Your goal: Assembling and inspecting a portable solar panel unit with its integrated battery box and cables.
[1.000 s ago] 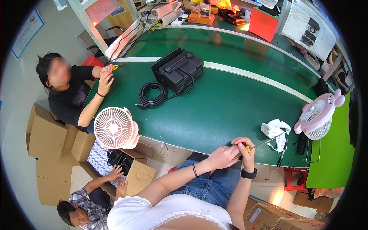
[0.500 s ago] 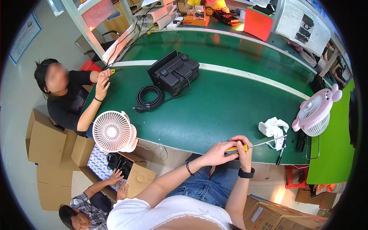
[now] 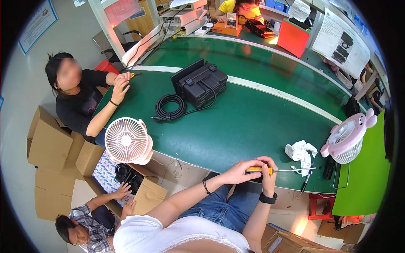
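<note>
A screwdriver (image 3: 254, 169) with a yellow handle lies between my two hands over the near edge of the green table (image 3: 236, 135). My left hand (image 3: 239, 172) is closed around the rear of the handle. Closed on the handle's front end is my right hand (image 3: 268, 175), beside the metal shaft, which points right. Just beyond the shaft is a crumpled white cloth (image 3: 301, 151), with a pen (image 3: 307, 179) near the tip. Farther off stands a black case-like device (image 3: 202, 84) with a coiled black cable (image 3: 168, 107), and neither hand touches it.
Two fans stand at the table's ends: a white one (image 3: 126, 137) left, a pink one (image 3: 346, 137) right. At left a co-worker (image 3: 80, 99) holds something small and yellow. Another person (image 3: 93, 219) reaches into an open carton (image 3: 147, 194). A red stool (image 3: 317, 206) is lower right.
The screwdriver's shaft has swung from pointing up and right to nearly level. Both hands keep their grip on it. The whole view has shifted slightly.
</note>
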`<action>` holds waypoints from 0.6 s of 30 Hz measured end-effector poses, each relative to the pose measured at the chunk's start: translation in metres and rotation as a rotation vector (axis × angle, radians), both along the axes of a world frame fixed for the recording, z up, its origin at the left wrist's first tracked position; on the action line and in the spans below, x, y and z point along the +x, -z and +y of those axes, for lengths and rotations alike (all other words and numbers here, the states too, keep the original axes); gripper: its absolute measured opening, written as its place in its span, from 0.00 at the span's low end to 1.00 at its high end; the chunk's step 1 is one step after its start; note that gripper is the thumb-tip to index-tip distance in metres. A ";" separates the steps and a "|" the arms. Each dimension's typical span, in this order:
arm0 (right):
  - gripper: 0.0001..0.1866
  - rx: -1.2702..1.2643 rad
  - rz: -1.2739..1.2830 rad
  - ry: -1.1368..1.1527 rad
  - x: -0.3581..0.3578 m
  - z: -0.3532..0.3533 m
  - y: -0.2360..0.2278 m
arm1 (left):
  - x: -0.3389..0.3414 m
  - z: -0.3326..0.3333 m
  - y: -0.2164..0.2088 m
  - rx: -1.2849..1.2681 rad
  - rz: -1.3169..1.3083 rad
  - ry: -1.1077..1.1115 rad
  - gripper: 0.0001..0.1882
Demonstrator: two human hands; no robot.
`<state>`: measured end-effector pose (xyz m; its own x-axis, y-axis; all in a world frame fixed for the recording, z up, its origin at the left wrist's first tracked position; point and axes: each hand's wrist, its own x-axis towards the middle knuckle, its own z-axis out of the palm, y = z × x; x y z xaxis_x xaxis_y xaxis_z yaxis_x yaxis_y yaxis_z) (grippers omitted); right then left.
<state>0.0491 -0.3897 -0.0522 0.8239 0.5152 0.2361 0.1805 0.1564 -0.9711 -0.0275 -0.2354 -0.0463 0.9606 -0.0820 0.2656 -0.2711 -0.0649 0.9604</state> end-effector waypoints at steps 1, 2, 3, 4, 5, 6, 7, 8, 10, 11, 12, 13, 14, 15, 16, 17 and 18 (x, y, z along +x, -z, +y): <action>0.15 0.019 0.001 -0.024 -0.001 0.001 -0.001 | 0.000 0.000 0.002 0.001 -0.002 -0.006 0.20; 0.16 0.038 0.003 -0.048 -0.002 0.001 -0.002 | 0.000 0.000 0.005 -0.015 -0.039 -0.007 0.19; 0.16 0.040 0.002 -0.054 -0.002 0.002 -0.003 | 0.001 0.001 0.007 -0.030 -0.076 -0.009 0.19; 0.18 0.043 0.004 -0.065 -0.002 0.000 -0.003 | 0.000 0.001 0.003 -0.030 -0.077 -0.009 0.19; 0.20 0.046 0.008 -0.075 -0.002 -0.002 -0.003 | 0.000 0.001 -0.002 -0.076 -0.020 0.031 0.19; 0.20 0.045 0.008 -0.075 -0.002 -0.004 -0.002 | -0.001 0.001 -0.005 -0.122 0.037 0.071 0.18; 0.20 0.054 0.025 -0.078 -0.001 -0.004 -0.001 | -0.001 0.002 -0.005 -0.121 0.036 0.065 0.18; 0.21 0.063 0.043 -0.081 0.000 -0.005 0.000 | -0.001 0.002 -0.004 -0.162 0.099 0.099 0.18; 0.21 0.057 0.059 -0.088 -0.001 -0.006 0.001 | -0.001 0.003 -0.002 -0.203 0.161 0.130 0.17; 0.21 0.052 0.076 -0.091 -0.001 -0.007 0.001 | 0.000 0.004 0.000 -0.295 0.199 0.145 0.17; 0.21 0.051 0.077 -0.094 -0.001 -0.008 0.003 | 0.000 0.004 0.002 -0.388 0.236 0.160 0.17; 0.21 0.021 0.076 -0.091 -0.001 -0.008 0.005 | 0.001 0.005 0.005 -0.389 0.236 0.158 0.17; 0.21 -0.009 0.075 -0.089 -0.001 -0.008 0.006 | 0.001 0.006 0.007 -0.407 0.232 0.154 0.17; 0.21 -0.009 0.075 -0.094 0.000 -0.009 0.007 | 0.001 0.006 0.009 -0.426 0.227 0.148 0.17; 0.22 -0.005 0.034 -0.102 0.000 -0.007 0.008 | 0.000 0.006 0.008 -0.426 0.227 0.135 0.17; 0.23 -0.001 -0.007 -0.113 0.001 -0.005 0.010 | 0.000 0.004 0.007 -0.389 0.173 0.103 0.17; 0.24 0.009 0.022 -0.122 0.000 -0.006 0.010 | -0.001 0.002 0.007 -0.352 0.120 0.069 0.17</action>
